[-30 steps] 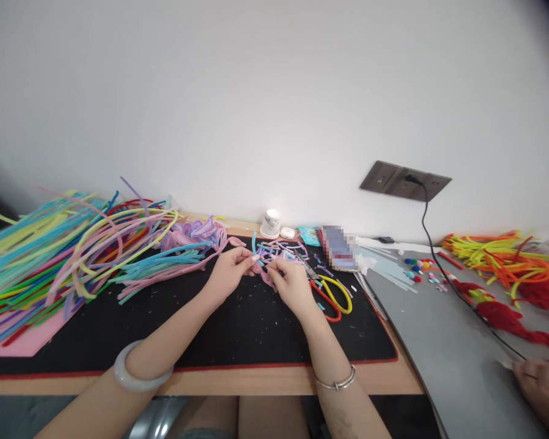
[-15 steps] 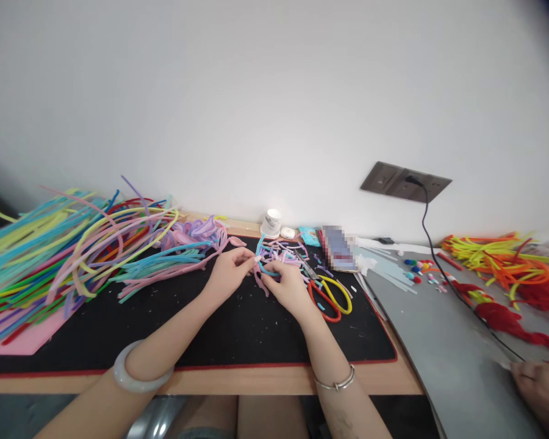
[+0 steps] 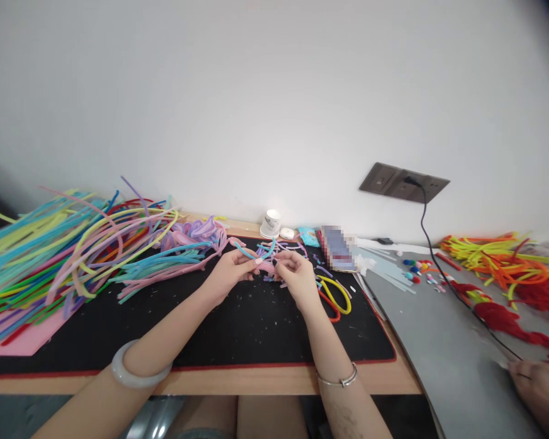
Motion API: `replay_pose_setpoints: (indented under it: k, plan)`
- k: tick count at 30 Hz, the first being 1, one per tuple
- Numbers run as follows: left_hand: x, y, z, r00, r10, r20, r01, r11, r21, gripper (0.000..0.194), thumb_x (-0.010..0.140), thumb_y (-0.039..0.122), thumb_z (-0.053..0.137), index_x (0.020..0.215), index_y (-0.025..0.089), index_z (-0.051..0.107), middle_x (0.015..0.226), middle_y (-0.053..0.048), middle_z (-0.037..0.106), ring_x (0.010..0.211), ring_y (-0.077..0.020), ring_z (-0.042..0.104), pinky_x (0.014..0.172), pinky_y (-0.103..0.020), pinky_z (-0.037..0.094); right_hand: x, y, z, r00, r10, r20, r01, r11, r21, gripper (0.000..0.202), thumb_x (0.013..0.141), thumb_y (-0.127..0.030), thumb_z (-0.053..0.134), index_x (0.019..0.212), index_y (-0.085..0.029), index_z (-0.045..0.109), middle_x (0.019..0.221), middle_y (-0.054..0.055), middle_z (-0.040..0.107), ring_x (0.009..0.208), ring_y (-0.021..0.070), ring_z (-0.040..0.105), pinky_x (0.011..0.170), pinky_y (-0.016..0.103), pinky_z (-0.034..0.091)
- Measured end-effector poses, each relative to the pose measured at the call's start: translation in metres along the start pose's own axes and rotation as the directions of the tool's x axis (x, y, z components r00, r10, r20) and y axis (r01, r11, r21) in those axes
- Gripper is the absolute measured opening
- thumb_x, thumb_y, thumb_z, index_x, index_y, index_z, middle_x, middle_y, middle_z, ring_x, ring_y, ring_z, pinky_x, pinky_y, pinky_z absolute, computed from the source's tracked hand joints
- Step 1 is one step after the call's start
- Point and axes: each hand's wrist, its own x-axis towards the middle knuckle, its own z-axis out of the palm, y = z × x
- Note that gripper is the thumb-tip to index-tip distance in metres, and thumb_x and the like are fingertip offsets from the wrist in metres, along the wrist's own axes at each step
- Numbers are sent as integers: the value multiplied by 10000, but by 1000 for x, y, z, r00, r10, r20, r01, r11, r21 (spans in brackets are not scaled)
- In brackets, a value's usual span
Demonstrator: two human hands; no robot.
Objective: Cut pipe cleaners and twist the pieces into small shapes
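My left hand (image 3: 232,272) pinches a light blue pipe cleaner (image 3: 243,249) between thumb and fingertips above the black mat (image 3: 238,326). The blue strand bends, one end pointing left and another part rising toward the cup. Pink strands show just beneath it, partly hidden by my fingers. Close by on the right, my right hand (image 3: 298,279) is closed, its fingertips pinching at the pipe cleaner piece; the exact spot is hidden. Short cut pieces of pipe cleaner (image 3: 297,246) lie behind my hands. Scissors (image 3: 337,294) with yellow and red handles rest beside my right hand, their blades covered.
Many coloured pipe cleaners (image 3: 96,244) are heaped at the left. A paper cup (image 3: 271,223), a white case (image 3: 287,233) and a phone (image 3: 337,247) stand along the wall. On the grey table (image 3: 421,341) lie pompoms (image 3: 418,266), a black cord (image 3: 462,299) and another person's hand (image 3: 537,387).
My right hand has shifted a little right and up, covering more of the scissors. The blue pipe cleaner has turned, its one end now pointing left.
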Motion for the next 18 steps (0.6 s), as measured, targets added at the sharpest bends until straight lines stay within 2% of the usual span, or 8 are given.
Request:
replay_pose_setpoints:
  k: [6, 10, 12, 14, 16, 17, 18]
  plan:
    - [-1, -2, 0, 999, 27, -35, -27, 1000, 1, 259, 662, 354, 681, 719, 140, 547, 688, -14, 637, 674, -113, 605, 649, -229, 479, -2, -2, 1, 992, -25, 121, 38, 994, -106, 148, 683, -267, 601, 760, -144, 631, 612, 9, 592, 491, 97, 507, 481, 216, 419]
    - [-3, 2, 1, 999, -32, -15, 33, 999, 12, 291, 650, 393, 680, 742, 145, 556, 708, -29, 651, 693, -147, 628, 665, -264, 487, -1, 0, -4, 996, -53, 76, 65, 984, -164, 135, 722, -257, 552, 733, -147, 629, 551, -4, 562, 432, 88, 449, 432, 211, 375]
    - [-2, 9, -3, 998, -70, -1, 70, 997, 18, 330, 678, 445, 635, 818, 152, 574, 807, -56, 664, 752, -177, 636, 682, -291, 487, 1, -1, -10, 995, -86, 54, 96, 974, -207, 145, 731, -251, 543, 733, -144, 640, 564, 3, 575, 446, 93, 454, 441, 214, 373]
    - [0, 15, -10, 999, -45, -20, 46, 998, 41, 388, 725, 499, 553, 908, 158, 586, 944, -90, 657, 864, -208, 618, 716, -312, 480, 1, -2, -15, 990, -131, 44, 138, 953, -269, 156, 735, -252, 549, 757, -142, 658, 616, 19, 608, 497, 108, 492, 478, 221, 390]
    - [2, 21, -20, 994, 51, -92, -35, 986, 165, 416, 749, 516, 505, 937, 160, 607, 1013, -93, 645, 943, -219, 582, 753, -311, 460, 1, -5, -19, 983, -169, 72, 184, 927, -326, 157, 740, -244, 552, 773, -144, 669, 671, 31, 635, 549, 121, 523, 517, 228, 404]
    - [3, 23, -24, 990, 104, -98, -74, 960, 269, 412, 748, 515, 505, 911, 158, 629, 1006, -83, 648, 956, -222, 569, 767, -305, 447, 1, -6, -20, 978, -185, 100, 209, 914, -347, 150, 743, -234, 552, 769, -146, 671, 687, 33, 642, 568, 125, 533, 531, 229, 407]
    - [4, 24, -27, 988, 140, -59, -108, 920, 377, 400, 739, 509, 519, 859, 152, 653, 959, -69, 660, 947, -224, 565, 771, -297, 437, 1, -7, -20, 971, -197, 135, 234, 902, -363, 142, 747, -224, 551, 761, -149, 671, 695, 33, 646, 581, 128, 539, 541, 230, 408]
